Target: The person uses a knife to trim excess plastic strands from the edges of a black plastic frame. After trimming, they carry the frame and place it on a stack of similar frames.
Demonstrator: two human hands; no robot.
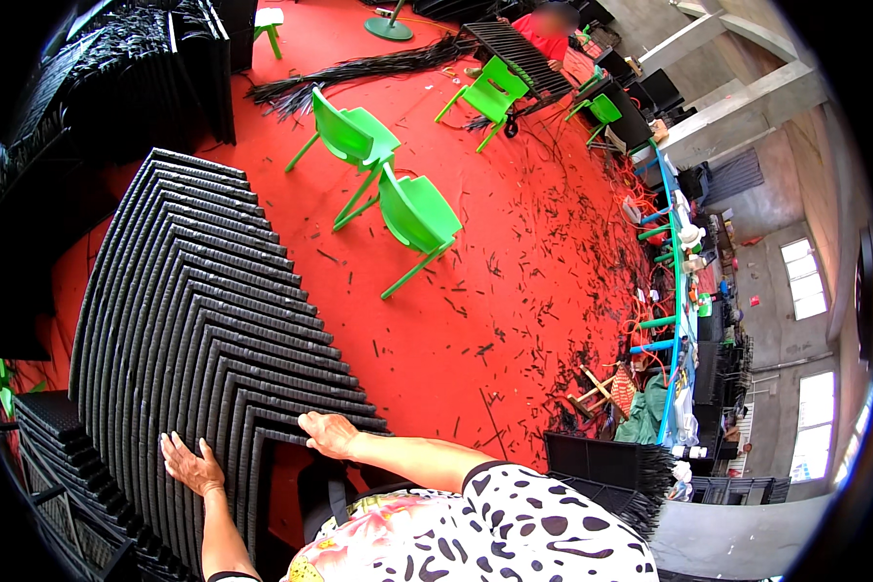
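A long stack of black L-shaped frames [179,281], nested one behind another and wrapped in a ribbed strip, fills the left side in front of me. My left hand [194,466] lies on the upright ribs of the stack, fingers stretched out and thumb apart. Farther right, my right hand [328,435] is closed over the crosswise part of the nearest frame [281,423]. Its fingertips are partly hidden from view. Below this frame's corner, a dark gap lies close to my body.
Green chairs [417,209] stand on the red floor [407,359], strewn with black scraps. More black frames [68,485] are stacked at lower left, and black woven panels [179,82] at upper left. A person [548,44] sits far off. A cluttered blue-edged table [679,291] runs along the right.
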